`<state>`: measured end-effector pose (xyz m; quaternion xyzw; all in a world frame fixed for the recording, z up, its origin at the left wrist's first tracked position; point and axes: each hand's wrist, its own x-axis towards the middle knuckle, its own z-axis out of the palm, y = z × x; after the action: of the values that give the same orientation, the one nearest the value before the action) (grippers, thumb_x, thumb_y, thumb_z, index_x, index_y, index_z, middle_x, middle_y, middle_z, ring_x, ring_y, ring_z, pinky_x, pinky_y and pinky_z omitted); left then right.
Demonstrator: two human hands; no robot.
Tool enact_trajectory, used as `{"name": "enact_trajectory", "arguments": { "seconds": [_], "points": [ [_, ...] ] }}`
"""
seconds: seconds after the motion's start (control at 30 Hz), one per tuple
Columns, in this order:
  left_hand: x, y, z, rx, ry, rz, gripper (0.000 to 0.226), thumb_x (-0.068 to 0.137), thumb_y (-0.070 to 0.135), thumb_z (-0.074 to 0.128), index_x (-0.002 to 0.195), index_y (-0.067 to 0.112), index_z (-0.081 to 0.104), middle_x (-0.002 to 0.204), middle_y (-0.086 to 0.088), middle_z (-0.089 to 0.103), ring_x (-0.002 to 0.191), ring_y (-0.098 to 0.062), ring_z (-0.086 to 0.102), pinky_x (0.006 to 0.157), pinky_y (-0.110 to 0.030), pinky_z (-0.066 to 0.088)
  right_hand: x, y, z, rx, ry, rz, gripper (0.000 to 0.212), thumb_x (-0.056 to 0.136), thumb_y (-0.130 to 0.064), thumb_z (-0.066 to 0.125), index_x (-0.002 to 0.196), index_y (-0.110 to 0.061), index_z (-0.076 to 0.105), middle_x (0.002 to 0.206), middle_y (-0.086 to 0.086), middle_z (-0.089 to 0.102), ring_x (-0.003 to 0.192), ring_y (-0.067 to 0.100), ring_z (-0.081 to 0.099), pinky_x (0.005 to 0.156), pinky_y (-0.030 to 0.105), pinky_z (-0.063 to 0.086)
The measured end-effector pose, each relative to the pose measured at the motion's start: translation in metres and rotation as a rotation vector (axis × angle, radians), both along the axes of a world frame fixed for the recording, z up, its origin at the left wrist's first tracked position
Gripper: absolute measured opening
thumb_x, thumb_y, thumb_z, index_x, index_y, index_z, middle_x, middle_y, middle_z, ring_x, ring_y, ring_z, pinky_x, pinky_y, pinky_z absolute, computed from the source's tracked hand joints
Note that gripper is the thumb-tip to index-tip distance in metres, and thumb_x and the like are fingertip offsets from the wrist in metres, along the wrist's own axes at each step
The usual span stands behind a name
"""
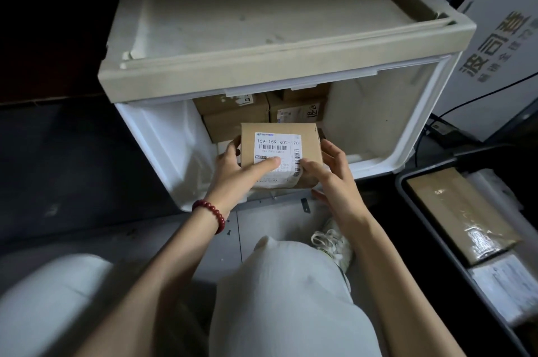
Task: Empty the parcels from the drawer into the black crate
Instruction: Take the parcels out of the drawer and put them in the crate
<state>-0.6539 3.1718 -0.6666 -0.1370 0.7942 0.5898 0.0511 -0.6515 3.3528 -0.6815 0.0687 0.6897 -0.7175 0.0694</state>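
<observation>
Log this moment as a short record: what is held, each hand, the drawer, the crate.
held: cardboard parcel, white label facing up
left hand: grips the parcel's left side, thumb on the label
right hand: grips its right side
drawer: open, more brown parcels at its back
black crate: to the right, holds a taped brown box and white-wrapped packets

Both forearms extended forward, bare. Left hand (241, 174) and right hand (332, 176) grip a parcel (308, 142) between them, thumbs on top, fingers (234, 145) curled round its sides.
</observation>
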Motion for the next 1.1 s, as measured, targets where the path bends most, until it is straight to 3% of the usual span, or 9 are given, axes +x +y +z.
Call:
{"name": "enact_trajectory", "arguments": {
  "seconds": [0.1,0.23,0.37,0.47,0.57,0.7,0.9,1.0,1.1],
  "points": [
    [-0.002,0.001,-0.007,0.046,0.013,0.019,0.077,0.069,0.043,0.081,0.13,0.039,0.034,0.087,0.033,0.065,0.095,0.012,0.055,0.077,-0.015,0.04,-0.002,0.0,-0.005,0.007,0.032,0.018,0.07,0.076,-0.034,0.07,0.139,-0.038,0.038,0.112,-0.033,0.059,0.098,-0.014,0.058,0.072,0.011,0.043],
    [-0.005,0.002,-0.007,0.016,0.025,0.032,0.087,0.068,0.051,0.079,0.133,0.036,0.023,0.077,0.043,0.06,0.088,0.019,0.051,0.085,-0.021,0.037,-0.004,0.004,-0.014,0.003,0.055,0.043,0.057,0.087,-0.011,0.065,0.133,-0.038,0.045,0.101,-0.034,0.066,0.1,-0.011,0.061,0.085,0.021,0.048],
    [-0.005,0.003,0.004,0.009,-0.001,0.027,0.09,0.062,0.075,0.067,0.133,0.037,0.029,0.117,0.018,0.063,0.107,-0.008,0.056,0.08,-0.02,0.039,-0.005,0.005,-0.014,0.029,0.103,0.019,0.062,0.083,-0.001,0.064,0.116,-0.051,0.05,0.113,-0.018,0.066,0.113,0.004,0.058,0.078,0.019,0.052],
    [-0.006,0.005,0.01,-0.035,-0.001,-0.009,0.102,0.06,0.079,0.062,0.144,0.034,0.026,0.138,0.008,0.052,0.125,-0.015,0.045,0.095,-0.029,0.033,-0.005,0.005,-0.008,0.054,0.184,-0.015,0.063,0.082,0.002,0.066,0.112,-0.05,0.049,0.115,-0.022,0.062,0.107,-0.007,0.057,0.075,0.009,0.048],
    [-0.005,0.007,0.012,-0.054,-0.001,-0.057,0.107,0.059,0.082,0.059,0.146,0.029,0.024,0.144,0.005,0.045,0.131,-0.02,0.041,0.099,-0.034,0.031,-0.003,0.006,-0.005,0.088,0.232,-0.027,0.054,0.083,-0.007,0.071,0.114,-0.045,0.047,0.112,-0.032,0.059,0.103,-0.014,0.054,0.08,0.007,0.046],
    [-0.004,0.007,0.014,-0.024,0.046,-0.057,0.112,0.058,0.082,0.06,0.146,0.025,0.022,0.15,0.001,0.035,0.131,-0.016,0.036,0.099,-0.032,0.027,0.001,0.008,-0.003,0.082,0.178,-0.027,0.051,0.08,-0.027,0.077,0.118,-0.04,0.046,0.121,-0.024,0.056,0.115,-0.01,0.049,0.091,0.019,0.046],
    [-0.004,0.011,0.019,-0.013,0.191,-0.01,0.083,0.063,0.069,0.069,0.131,0.029,0.042,0.132,0.01,0.048,0.116,-0.002,0.046,0.079,-0.011,0.031,0.005,0.007,-0.003,0.08,0.163,-0.006,0.073,0.066,-0.046,0.08,0.128,-0.031,0.045,0.124,-0.02,0.055,0.107,-0.02,0.05,0.079,0.005,0.046],
    [-0.003,0.013,0.018,-0.029,0.21,0.0,0.083,0.06,0.062,0.068,0.132,0.032,0.041,0.134,0.01,0.041,0.122,-0.007,0.039,0.099,-0.024,0.036,0.005,0.006,-0.004,0.097,0.165,0.015,0.068,0.073,-0.041,0.077,0.133,-0.034,0.044,0.126,-0.023,0.055,0.113,-0.013,0.05,0.083,0.011,0.049],
    [-0.005,0.011,0.019,-0.033,0.193,0.005,0.086,0.065,0.055,0.074,0.139,0.034,0.034,0.147,0.007,0.032,0.131,-0.013,0.035,0.109,-0.037,0.034,0.006,0.007,-0.003,0.081,0.15,0.021,0.068,0.071,-0.047,0.074,0.131,-0.039,0.044,0.113,-0.036,0.058,0.106,-0.015,0.054,0.077,0.007,0.048]
  ]
}}
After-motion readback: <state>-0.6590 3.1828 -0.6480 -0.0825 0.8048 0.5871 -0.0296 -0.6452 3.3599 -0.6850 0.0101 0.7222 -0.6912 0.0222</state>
